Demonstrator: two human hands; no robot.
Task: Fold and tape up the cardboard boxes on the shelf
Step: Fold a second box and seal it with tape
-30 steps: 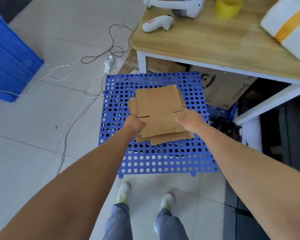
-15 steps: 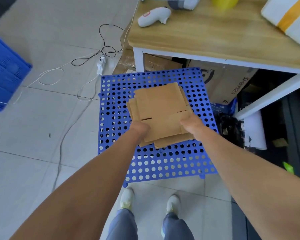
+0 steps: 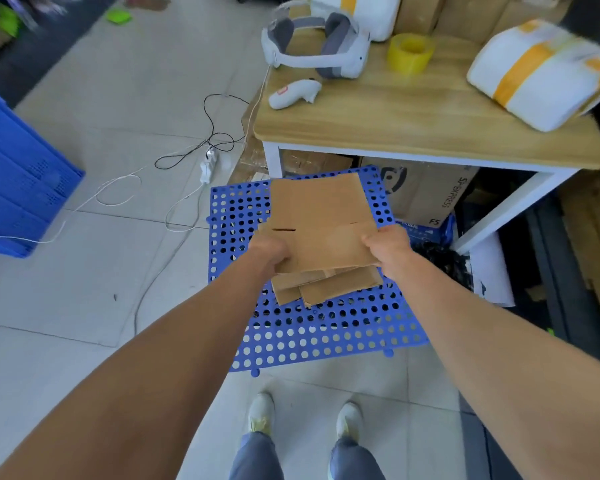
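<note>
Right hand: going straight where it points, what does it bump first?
The right hand grips the cardboard sheet, which lies first in its line. Beyond that, probably the blue holed panel, though depth is unclear.

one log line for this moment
phase: pickup | left hand: grips flat cardboard box | right hand: grips same box | other cardboard: on blue panel

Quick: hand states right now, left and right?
Left hand: gripping the flattened cardboard box, left edge.
Right hand: gripping the same box, right edge.
</note>
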